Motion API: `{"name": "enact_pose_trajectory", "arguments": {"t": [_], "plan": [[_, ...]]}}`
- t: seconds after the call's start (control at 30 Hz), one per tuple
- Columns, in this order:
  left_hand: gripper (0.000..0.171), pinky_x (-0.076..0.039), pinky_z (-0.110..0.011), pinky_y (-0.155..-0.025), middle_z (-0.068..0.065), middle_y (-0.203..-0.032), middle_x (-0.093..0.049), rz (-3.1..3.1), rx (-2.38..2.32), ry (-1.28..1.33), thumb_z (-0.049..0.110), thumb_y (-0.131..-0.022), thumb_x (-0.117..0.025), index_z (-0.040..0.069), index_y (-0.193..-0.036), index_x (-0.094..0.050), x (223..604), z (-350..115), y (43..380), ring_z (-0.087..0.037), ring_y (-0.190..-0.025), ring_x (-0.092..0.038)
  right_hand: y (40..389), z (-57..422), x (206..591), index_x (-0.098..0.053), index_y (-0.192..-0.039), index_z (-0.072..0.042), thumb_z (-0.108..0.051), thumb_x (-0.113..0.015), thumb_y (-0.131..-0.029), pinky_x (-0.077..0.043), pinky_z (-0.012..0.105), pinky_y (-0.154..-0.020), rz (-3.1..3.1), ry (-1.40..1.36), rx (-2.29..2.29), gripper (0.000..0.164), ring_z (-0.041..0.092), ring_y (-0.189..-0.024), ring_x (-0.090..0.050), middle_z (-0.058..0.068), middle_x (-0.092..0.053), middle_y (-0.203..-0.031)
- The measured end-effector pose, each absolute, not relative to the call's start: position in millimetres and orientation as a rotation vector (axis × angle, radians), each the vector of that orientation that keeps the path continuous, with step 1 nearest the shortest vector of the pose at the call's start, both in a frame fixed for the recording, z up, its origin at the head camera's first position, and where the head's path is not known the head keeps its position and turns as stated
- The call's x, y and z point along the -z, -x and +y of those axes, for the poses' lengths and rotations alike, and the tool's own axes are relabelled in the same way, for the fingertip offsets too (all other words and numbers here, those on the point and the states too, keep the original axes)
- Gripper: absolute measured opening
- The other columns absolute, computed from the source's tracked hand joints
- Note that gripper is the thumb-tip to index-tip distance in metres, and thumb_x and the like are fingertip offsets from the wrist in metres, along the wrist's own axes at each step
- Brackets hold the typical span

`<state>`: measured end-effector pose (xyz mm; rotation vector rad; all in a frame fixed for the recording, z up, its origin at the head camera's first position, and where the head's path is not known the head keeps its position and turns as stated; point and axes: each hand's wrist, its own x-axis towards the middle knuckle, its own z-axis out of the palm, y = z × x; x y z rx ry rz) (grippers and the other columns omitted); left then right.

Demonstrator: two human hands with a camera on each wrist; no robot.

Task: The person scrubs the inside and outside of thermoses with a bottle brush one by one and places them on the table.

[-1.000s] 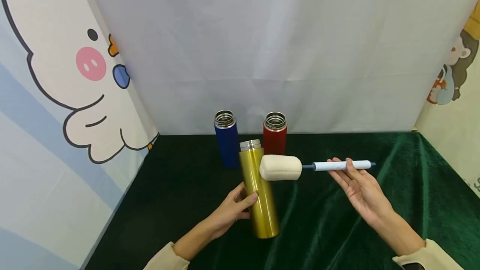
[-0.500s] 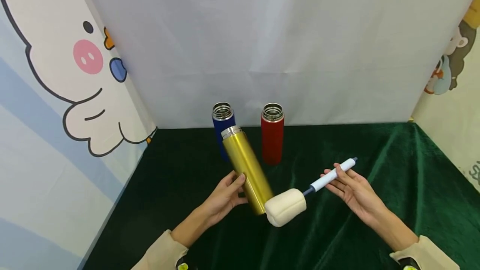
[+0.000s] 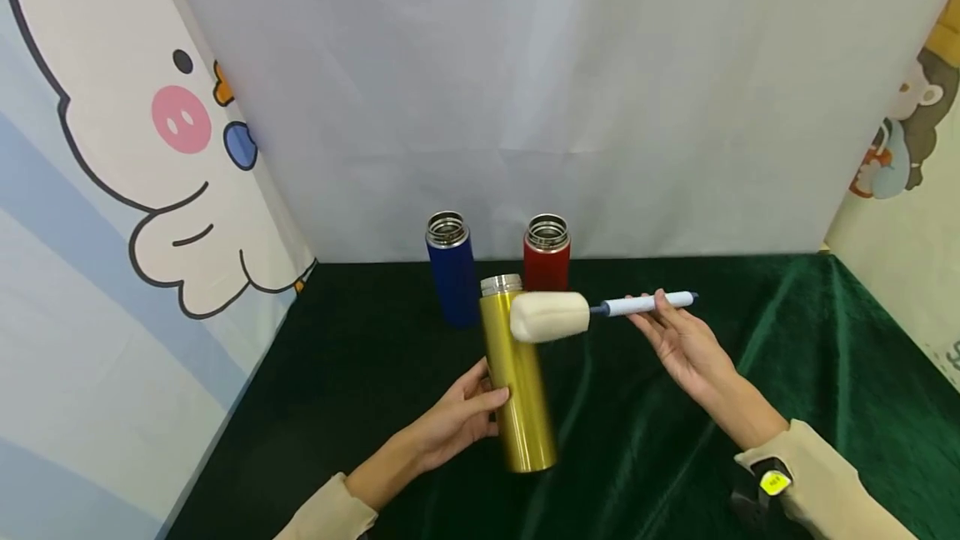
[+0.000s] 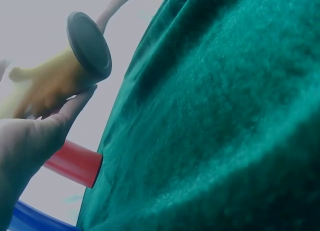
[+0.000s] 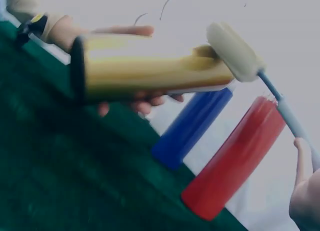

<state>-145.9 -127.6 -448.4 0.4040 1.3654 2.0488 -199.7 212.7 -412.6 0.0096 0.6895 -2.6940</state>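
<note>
In the head view my left hand (image 3: 457, 417) grips a gold bottle (image 3: 517, 390) around its lower half. The bottle is lidless, slightly tilted, and raised off the cloth. My right hand (image 3: 686, 348) holds a sponge bottle brush (image 3: 647, 304) by its pale handle, between thumb and fingers. The brush's cream sponge head (image 3: 551, 317) lies across the bottle's upper side, outside the mouth. In the right wrist view the sponge (image 5: 235, 51) meets the gold bottle (image 5: 150, 66) close to its neck; whether it presses is unclear. From the left wrist, the bottle's dark base (image 4: 90, 45) shows.
A blue bottle (image 3: 452, 282) and a red bottle (image 3: 547, 261) stand upright and lidless at the back of the table. Dark green velvet cloth (image 3: 750, 440) covers the table. Behind rises a pale curtain (image 3: 525, 90), with a cartoon-printed panel (image 3: 97, 273) at the left.
The sponge went down to the gold bottle's base half a second ago, and is now back up near its neck. The bottle has swung from a stronger leftward tilt to more upright.
</note>
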Motion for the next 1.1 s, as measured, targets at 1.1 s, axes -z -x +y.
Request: {"name": "enact_pose_trajectory", "arguments": {"t": [1.1], "plan": [[0.066,-0.052,-0.04,-0.099,0.001,-0.136,-0.053,1.283,-2.148,-0.433,0.019,-0.106,-0.05,0.021,-0.161,-0.014,447.7,-129.6,151.4,-0.015,-0.121,-0.059,205.1,202.8,429.5,-0.06,-0.112,-0.012,-0.019,-0.049,-0.108,-0.057,0.02,-0.091,1.15,-0.087,2.428,0.014,0.012,-0.103,-0.073,0.004,-0.07,-0.107]]}}
